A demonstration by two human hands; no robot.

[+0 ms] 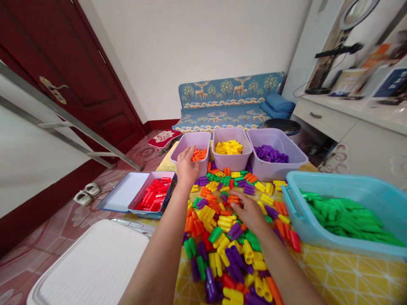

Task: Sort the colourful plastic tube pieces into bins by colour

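My left hand (187, 167) reaches over the near wall of a lilac bin (202, 166) that has orange plastic pieces (199, 154) in it. Its fingers are stretched out, and nothing shows in them. Above the mixed pile on the table, my right hand (249, 210) has its fingers closed around an orange tube-shaped plastic piece (233, 199). Loose yellow pieces (226, 222), purple pieces (234, 260), green pieces (190, 248) and more orange ones lie beneath and between my forearms. Many look like joined double tubes.
A lilac bin holds yellow pieces (229, 147); another holds purple pieces (271, 153). The blue tub (333, 243) at right contains green pieces, and a box (133, 207) at left contains red pieces (154, 194). A white stool (92, 262) stands front left; a sofa (222, 108) is behind.
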